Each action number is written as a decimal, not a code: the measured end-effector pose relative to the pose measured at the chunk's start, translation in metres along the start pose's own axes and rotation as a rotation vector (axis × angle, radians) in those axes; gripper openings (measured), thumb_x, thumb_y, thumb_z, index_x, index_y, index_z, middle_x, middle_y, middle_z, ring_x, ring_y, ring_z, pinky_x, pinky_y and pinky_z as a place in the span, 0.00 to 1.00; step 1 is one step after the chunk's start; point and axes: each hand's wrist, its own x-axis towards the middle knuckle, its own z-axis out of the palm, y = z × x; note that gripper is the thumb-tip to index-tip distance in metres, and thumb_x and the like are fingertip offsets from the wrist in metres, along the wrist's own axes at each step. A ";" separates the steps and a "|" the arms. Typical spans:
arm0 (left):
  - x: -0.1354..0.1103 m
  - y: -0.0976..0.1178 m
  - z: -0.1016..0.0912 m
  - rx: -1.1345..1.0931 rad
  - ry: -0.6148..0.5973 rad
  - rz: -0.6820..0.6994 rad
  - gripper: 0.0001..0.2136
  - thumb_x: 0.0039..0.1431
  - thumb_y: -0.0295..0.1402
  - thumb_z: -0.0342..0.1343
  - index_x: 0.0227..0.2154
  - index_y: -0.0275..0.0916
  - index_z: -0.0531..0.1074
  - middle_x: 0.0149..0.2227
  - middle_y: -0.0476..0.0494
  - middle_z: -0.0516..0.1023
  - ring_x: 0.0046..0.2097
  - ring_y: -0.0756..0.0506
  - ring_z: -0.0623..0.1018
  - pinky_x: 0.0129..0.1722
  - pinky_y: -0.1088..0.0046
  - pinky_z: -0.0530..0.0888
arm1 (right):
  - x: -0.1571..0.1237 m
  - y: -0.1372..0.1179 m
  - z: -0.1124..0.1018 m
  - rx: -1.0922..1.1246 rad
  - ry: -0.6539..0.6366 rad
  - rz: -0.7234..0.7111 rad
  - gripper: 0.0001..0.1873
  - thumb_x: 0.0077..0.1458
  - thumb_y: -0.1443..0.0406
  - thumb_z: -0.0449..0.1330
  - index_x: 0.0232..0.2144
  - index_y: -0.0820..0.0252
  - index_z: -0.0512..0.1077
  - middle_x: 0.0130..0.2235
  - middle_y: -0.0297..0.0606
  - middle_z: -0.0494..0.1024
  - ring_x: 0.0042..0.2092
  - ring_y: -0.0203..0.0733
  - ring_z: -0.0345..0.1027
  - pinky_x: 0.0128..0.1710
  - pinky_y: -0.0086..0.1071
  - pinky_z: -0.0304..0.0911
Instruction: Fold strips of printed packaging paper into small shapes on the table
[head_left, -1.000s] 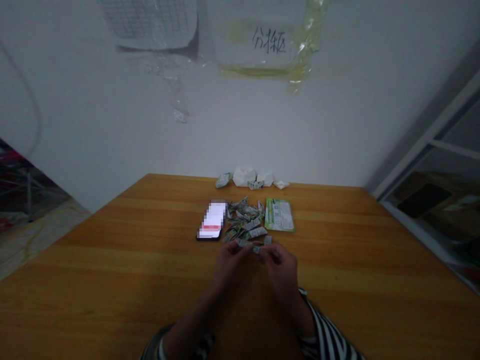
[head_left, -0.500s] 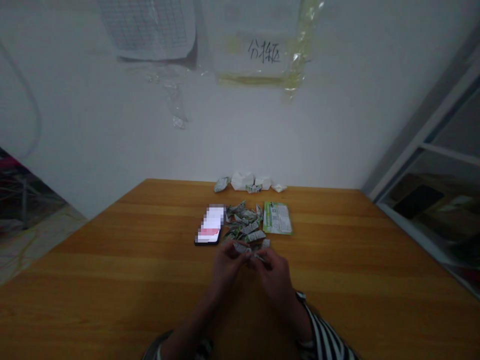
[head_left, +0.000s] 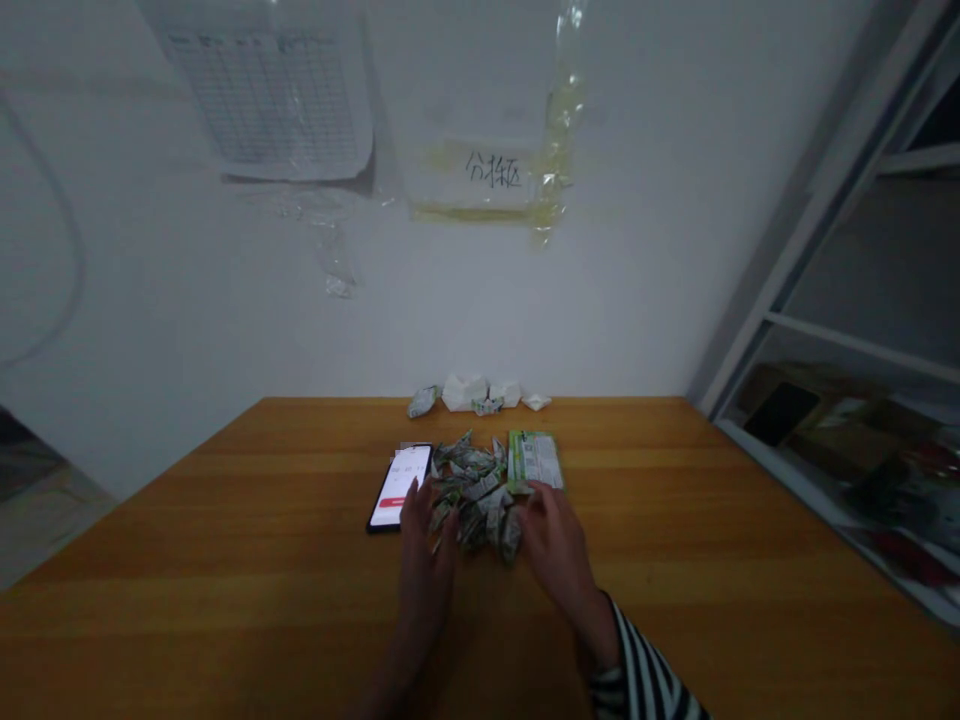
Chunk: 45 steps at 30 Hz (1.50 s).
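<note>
Farther apart now: left fingers (head_left: pixel 410 508) spread and empty, right fingers (head_left: pixel 546 502) curled, grip unclear, beside crumpled, jagged printed scraps (head_left: pixel 481 487).

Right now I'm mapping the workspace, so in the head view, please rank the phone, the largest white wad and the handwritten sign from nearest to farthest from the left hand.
1. Phone: nearest, on the left side of the left hand.
2. Largest white wad: at the far edge of the table.
3. Handwritten sign: farthest, up on the wall.
</note>
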 end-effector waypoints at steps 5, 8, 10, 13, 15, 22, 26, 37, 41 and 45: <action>-0.001 0.004 -0.003 -0.031 0.027 -0.006 0.26 0.62 0.44 0.51 0.61 0.43 0.54 0.62 0.32 0.61 0.62 0.37 0.65 0.59 0.54 0.65 | 0.026 0.044 -0.020 -0.381 -0.078 -0.139 0.21 0.56 0.70 0.58 0.52 0.58 0.72 0.58 0.46 0.72 0.61 0.54 0.59 0.63 0.54 0.45; -0.001 0.005 -0.002 -0.055 0.015 0.006 0.24 0.62 0.44 0.52 0.58 0.43 0.58 0.61 0.34 0.64 0.60 0.37 0.68 0.58 0.54 0.66 | 0.032 0.056 -0.019 -0.448 -0.154 -0.118 0.18 0.56 0.71 0.58 0.49 0.57 0.75 0.54 0.45 0.75 0.58 0.51 0.65 0.63 0.55 0.43; -0.001 0.004 -0.002 -0.059 0.013 0.001 0.23 0.62 0.44 0.51 0.58 0.44 0.59 0.60 0.35 0.64 0.60 0.37 0.68 0.58 0.55 0.67 | 0.034 0.058 -0.018 -0.455 -0.168 -0.106 0.15 0.58 0.71 0.57 0.46 0.56 0.76 0.53 0.45 0.77 0.56 0.50 0.68 0.63 0.53 0.44; -0.001 0.002 -0.002 -0.064 -0.002 -0.007 0.23 0.62 0.45 0.51 0.57 0.43 0.60 0.59 0.35 0.66 0.60 0.38 0.68 0.57 0.55 0.67 | 0.035 0.056 -0.018 -0.451 -0.169 -0.095 0.14 0.59 0.69 0.57 0.46 0.55 0.77 0.52 0.43 0.77 0.56 0.49 0.68 0.64 0.53 0.43; -0.002 0.001 -0.002 -0.065 -0.017 -0.013 0.23 0.61 0.45 0.52 0.56 0.43 0.61 0.58 0.35 0.66 0.59 0.38 0.69 0.57 0.55 0.67 | 0.035 0.057 -0.019 -0.446 -0.171 -0.079 0.14 0.59 0.69 0.58 0.46 0.54 0.77 0.53 0.42 0.76 0.56 0.49 0.68 0.63 0.54 0.43; -0.004 0.006 0.000 -0.038 -0.065 -0.007 0.20 0.62 0.43 0.51 0.55 0.43 0.62 0.59 0.36 0.65 0.58 0.38 0.69 0.57 0.55 0.67 | 0.038 0.060 -0.021 -0.387 -0.168 -0.035 0.14 0.58 0.68 0.60 0.46 0.53 0.77 0.51 0.43 0.77 0.56 0.50 0.69 0.63 0.53 0.46; -0.005 0.008 0.000 -0.038 -0.089 -0.010 0.20 0.62 0.42 0.52 0.54 0.43 0.63 0.59 0.37 0.65 0.59 0.38 0.67 0.57 0.55 0.67 | 0.038 0.061 -0.021 -0.378 -0.165 -0.029 0.13 0.58 0.67 0.60 0.46 0.53 0.77 0.50 0.43 0.78 0.55 0.50 0.69 0.62 0.52 0.47; -0.007 0.002 0.002 -0.073 -0.127 -0.075 0.20 0.61 0.45 0.51 0.53 0.42 0.66 0.57 0.38 0.69 0.59 0.39 0.69 0.58 0.58 0.66 | 0.036 0.059 -0.018 -0.439 -0.081 -0.071 0.15 0.64 0.67 0.51 0.43 0.58 0.78 0.47 0.45 0.81 0.47 0.47 0.76 0.64 0.52 0.44; -0.007 0.004 0.002 -0.094 -0.138 -0.089 0.20 0.62 0.45 0.50 0.53 0.42 0.65 0.56 0.37 0.70 0.57 0.40 0.71 0.56 0.60 0.69 | 0.035 0.062 -0.015 -0.459 -0.005 -0.145 0.16 0.64 0.68 0.49 0.42 0.60 0.77 0.43 0.45 0.82 0.40 0.46 0.77 0.64 0.49 0.47; -0.007 0.007 0.002 -0.104 -0.135 -0.098 0.19 0.61 0.45 0.52 0.51 0.42 0.66 0.54 0.38 0.72 0.56 0.39 0.73 0.54 0.60 0.71 | 0.034 0.062 -0.015 -0.290 0.011 -0.113 0.14 0.62 0.66 0.52 0.40 0.59 0.78 0.42 0.46 0.82 0.42 0.47 0.76 0.59 0.47 0.57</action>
